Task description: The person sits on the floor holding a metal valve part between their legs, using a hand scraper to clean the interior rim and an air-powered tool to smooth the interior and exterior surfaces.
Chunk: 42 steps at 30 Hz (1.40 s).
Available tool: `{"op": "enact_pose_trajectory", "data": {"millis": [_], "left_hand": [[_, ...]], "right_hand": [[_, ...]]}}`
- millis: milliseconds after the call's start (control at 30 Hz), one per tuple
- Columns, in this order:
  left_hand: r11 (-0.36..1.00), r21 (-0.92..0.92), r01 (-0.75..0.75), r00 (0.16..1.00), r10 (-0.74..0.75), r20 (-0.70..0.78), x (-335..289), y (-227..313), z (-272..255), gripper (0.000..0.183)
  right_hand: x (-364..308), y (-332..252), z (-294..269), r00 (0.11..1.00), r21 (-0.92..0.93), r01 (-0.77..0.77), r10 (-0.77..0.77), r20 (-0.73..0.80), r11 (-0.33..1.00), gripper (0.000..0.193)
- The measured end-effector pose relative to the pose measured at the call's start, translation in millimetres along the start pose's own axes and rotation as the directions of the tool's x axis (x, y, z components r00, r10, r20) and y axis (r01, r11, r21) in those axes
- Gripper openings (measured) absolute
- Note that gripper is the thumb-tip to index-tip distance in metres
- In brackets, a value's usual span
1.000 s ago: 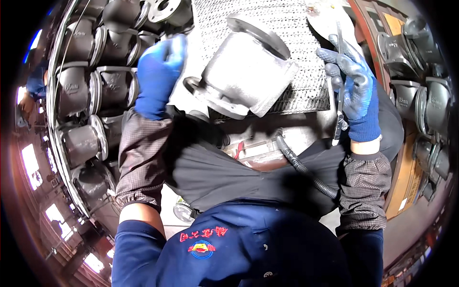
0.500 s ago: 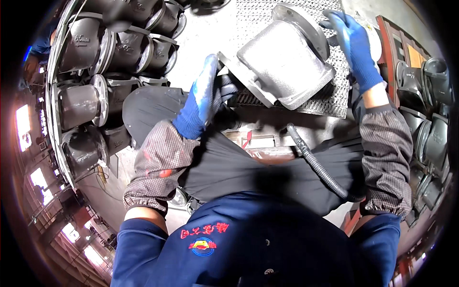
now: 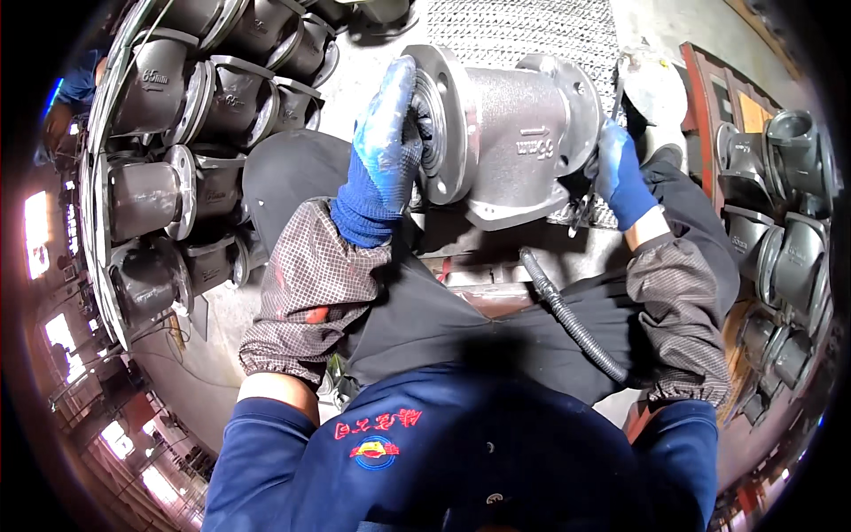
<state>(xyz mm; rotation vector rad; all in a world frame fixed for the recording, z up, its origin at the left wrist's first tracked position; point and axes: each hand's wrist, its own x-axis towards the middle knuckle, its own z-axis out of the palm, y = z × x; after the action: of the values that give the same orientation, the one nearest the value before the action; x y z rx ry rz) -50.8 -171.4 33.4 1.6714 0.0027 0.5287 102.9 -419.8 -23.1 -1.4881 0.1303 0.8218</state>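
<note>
A grey cast-metal valve body [image 3: 512,124] with a round flange at each end lies across in front of me, over the textured mat. A third, squarish flange faces my lap. My left hand [image 3: 383,142], in a blue and grey work glove, is closed on the left flange, its fingers curled into the bore. My right hand [image 3: 620,173], gloved the same way, is closed at the lower edge of the right flange. Its fingertips are partly hidden behind the metal.
Several similar valve bodies [image 3: 146,199] are stacked at the left, and more castings [image 3: 802,257] stand at the right. A ribbed grey hose [image 3: 576,324] runs over my lap. Beyond the valve body lies the textured metal mat [image 3: 532,27]; a reddish frame [image 3: 700,115] stands beside it.
The valve body has turned, so its two round flanges now point left and right and its marked side faces up. My left hand has moved up onto it; my right hand has come down and inward.
</note>
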Motion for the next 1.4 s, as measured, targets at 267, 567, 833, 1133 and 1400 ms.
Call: {"op": "enact_pose_trajectory", "data": {"millis": [267, 567, 833, 1133, 1400], "left_hand": [[0.988, 0.143, -0.063, 0.985, 0.039, 0.166, 20.8, 24.4, 36.8, 0.046], [0.956, -0.082, 0.28, 0.959, -0.282, -0.02, 66.1, 41.4, 5.6, 0.041], [0.932, 0.312, 0.184, 0.917, -0.277, 0.286, 40.3, -0.8, 14.5, 0.043], [0.884, 0.191, 0.426, 0.871, -0.458, 0.179, 7.4, 13.9, 27.0, 0.035], [0.887, 0.102, 0.45, 0.886, -0.458, 0.077, -2.1, 39.4, 52.8, 0.037]], "right_hand": [[-70.9, -62.3, 22.9, 0.808, -0.296, 0.54, -0.584, -0.083, 0.788, 0.026], [-97.3, -51.7, 38.5, 0.768, -0.48, 0.596, -0.631, 0.109, 0.644, 0.028], [-81.5, -65.5, 47.5, 0.736, -0.439, 0.653, -0.653, 0.179, 0.617, 0.023], [-62.0, -72.0, 24.4, 0.527, -0.524, 0.779, -0.813, 0.247, 0.346, 0.024], [-68.4, -41.4, -11.4, 0.815, -0.384, 0.537, -0.58, 0.005, 0.751, 0.034]]}}
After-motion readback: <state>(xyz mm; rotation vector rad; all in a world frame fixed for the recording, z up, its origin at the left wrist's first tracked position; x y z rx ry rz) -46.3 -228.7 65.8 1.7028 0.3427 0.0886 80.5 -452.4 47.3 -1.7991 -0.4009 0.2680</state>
